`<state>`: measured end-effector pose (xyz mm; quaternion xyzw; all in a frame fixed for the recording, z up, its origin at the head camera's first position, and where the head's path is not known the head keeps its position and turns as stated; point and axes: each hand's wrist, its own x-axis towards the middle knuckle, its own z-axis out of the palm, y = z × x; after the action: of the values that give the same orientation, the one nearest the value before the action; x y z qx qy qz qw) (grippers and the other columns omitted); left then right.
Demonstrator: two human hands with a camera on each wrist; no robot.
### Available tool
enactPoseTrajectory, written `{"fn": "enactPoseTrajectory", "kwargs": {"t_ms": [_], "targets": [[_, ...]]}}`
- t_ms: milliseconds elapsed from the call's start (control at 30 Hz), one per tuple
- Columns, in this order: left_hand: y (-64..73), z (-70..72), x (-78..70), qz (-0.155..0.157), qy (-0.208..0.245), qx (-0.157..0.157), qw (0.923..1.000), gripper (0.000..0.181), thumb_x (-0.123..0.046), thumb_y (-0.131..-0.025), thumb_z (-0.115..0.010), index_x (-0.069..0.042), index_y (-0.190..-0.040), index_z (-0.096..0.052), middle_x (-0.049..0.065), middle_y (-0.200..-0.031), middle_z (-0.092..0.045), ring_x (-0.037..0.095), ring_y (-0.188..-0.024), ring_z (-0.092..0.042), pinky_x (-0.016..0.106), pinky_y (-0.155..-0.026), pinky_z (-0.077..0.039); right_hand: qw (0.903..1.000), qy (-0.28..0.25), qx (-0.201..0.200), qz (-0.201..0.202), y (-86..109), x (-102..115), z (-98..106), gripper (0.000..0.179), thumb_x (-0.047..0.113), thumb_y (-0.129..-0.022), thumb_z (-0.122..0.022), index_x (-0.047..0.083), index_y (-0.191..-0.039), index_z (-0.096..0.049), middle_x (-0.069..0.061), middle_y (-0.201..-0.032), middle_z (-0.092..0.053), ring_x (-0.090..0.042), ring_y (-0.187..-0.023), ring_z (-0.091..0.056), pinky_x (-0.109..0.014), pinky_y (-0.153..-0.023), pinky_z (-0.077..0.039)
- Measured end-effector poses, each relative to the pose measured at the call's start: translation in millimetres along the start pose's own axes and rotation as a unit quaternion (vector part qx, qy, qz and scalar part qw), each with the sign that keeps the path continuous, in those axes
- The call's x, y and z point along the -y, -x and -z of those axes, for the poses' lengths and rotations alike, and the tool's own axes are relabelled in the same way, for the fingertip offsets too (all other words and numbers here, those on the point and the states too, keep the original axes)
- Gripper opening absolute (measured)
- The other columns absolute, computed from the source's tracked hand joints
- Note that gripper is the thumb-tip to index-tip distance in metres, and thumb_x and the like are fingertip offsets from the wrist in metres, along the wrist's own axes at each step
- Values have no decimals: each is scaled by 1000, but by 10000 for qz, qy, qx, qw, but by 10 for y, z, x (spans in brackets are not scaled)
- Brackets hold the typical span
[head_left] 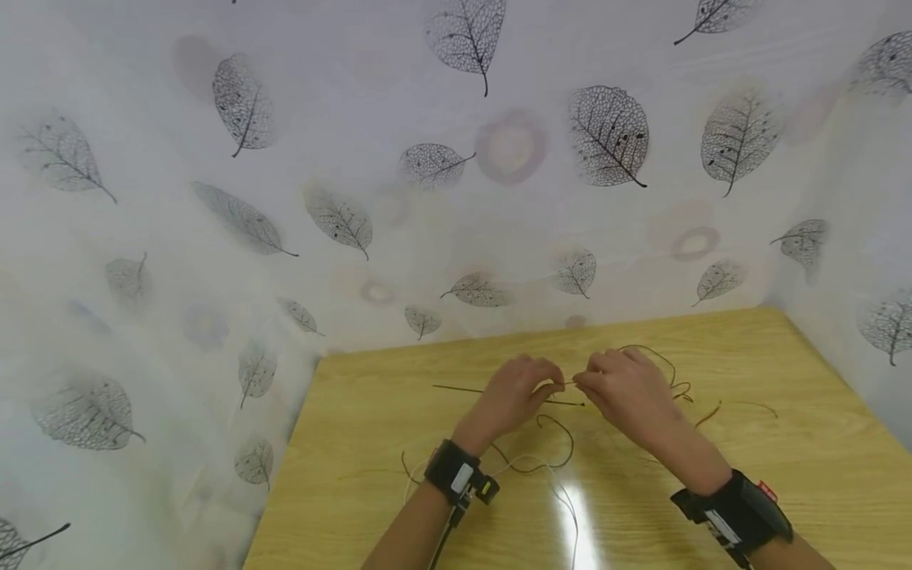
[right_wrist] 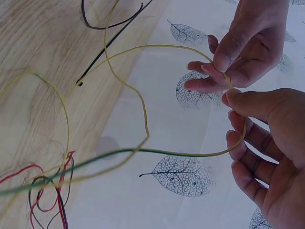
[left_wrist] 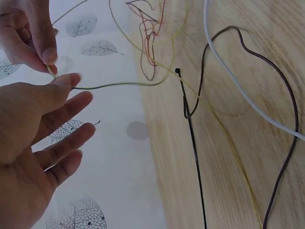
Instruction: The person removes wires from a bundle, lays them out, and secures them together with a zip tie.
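Observation:
A thin yellow cord [right_wrist: 176, 46] runs between both hands, which are close together over the far half of the table. My left hand [head_left: 507, 400] pinches it between thumb and index finger, its other fingers held apart in the left wrist view. Beside it, my right hand [head_left: 627, 393] pinches the same cord between thumb and fingertip. Only a short length shows between the two grips. The rest of the cord curves away in loose loops, looking greenish [left_wrist: 114, 85] in places. Below the left hand lies a straight black strand [left_wrist: 195, 148] with a small knob at one end.
A brown cord [left_wrist: 291, 95] and a white cord [left_wrist: 238, 90] lie loosely curved on the wooden table [head_left: 784, 475]. Red and dark strands [right_wrist: 47, 191] form a tangle on the right. A leaf-patterned covering [head_left: 513, 237] rises behind the table and along its sides.

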<state>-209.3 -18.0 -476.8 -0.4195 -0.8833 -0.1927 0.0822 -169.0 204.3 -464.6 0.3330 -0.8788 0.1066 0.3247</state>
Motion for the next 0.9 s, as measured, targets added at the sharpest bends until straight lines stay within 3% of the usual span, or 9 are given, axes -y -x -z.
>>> {"fn": "enactPoseTrajectory", "kwargs": {"t_ms": [100,267,300,333,433,533,733,900], "targets": [[-15,6,20,189,-52,-163,9997,11,-23,-100,-68,-18,-108,-75,-10,-105,-74,5,-90,-61,16,-80,-46,9997,133,173,-121,40,-52,58,14,10,-74,-88,15,-85,-80,1,-77,-64,-24,-76,-64,-42,-76,-52],[-27,66,19,219,-126,-425,9988,10,-23,-101,-67,-18,-107,-73,-9,-98,-74,5,-84,-60,20,-81,-47,9987,329,187,-329,187,-206,180,15,10,-74,-87,16,-85,-80,1,-77,-65,-23,-74,-62,-40,-70,-49],[-29,81,19,183,-138,-484,9986,11,-22,-101,-66,-18,-108,-73,-10,-97,-74,5,-84,-60,21,-83,-47,9986,345,142,-363,220,-243,208,13,11,-75,-86,15,-85,-80,0,-78,-66,-24,-73,-62,-41,-69,-49],[-29,105,15,148,-118,-547,9983,11,-21,-102,-65,-17,-109,-72,-9,-96,-73,5,-83,-61,21,-84,-48,9986,372,88,-376,253,-282,232,4,17,-83,-82,14,-86,-80,-1,-78,-67,-24,-72,-62,-42,-70,-50],[-19,174,11,86,-54,-704,9975,11,-18,-103,-63,-16,-111,-70,-10,-93,-72,5,-84,-62,23,-88,-49,9979,413,-159,-481,342,-391,301,40,37,-106,-57,11,-88,-80,-3,-76,-72,-26,-70,-64,-46,-72,-53],[14,253,23,76,88,-888,9960,12,-15,-103,-62,-13,-112,-70,-8,-90,-71,7,-84,-64,27,-93,-49,9956,503,-353,-705,436,-477,369,77,53,-111,-22,10,-88,-81,-6,-72,-72,-27,-67,-64,-49,-75,-53],[127,400,129,153,180,-1164,9929,13,-17,-103,-64,-13,-111,-73,-10,-89,-71,8,-85,-63,30,-92,-48,9932,515,-480,-930,554,-585,460,80,58,-109,-23,8,-89,-81,-8,-71,-72,-29,-66,-65,-51,-76,-52],[312,538,286,353,256,-1351,9899,13,-19,-103,-63,-14,-110,-73,-10,-85,-69,8,-80,-60,32,-86,-47,9917,592,-533,-1012,594,-649,485,79,59,-109,-25,8,-91,-82,-9,-71,-73,-30,-67,-65,-53,-79,-52]]}}
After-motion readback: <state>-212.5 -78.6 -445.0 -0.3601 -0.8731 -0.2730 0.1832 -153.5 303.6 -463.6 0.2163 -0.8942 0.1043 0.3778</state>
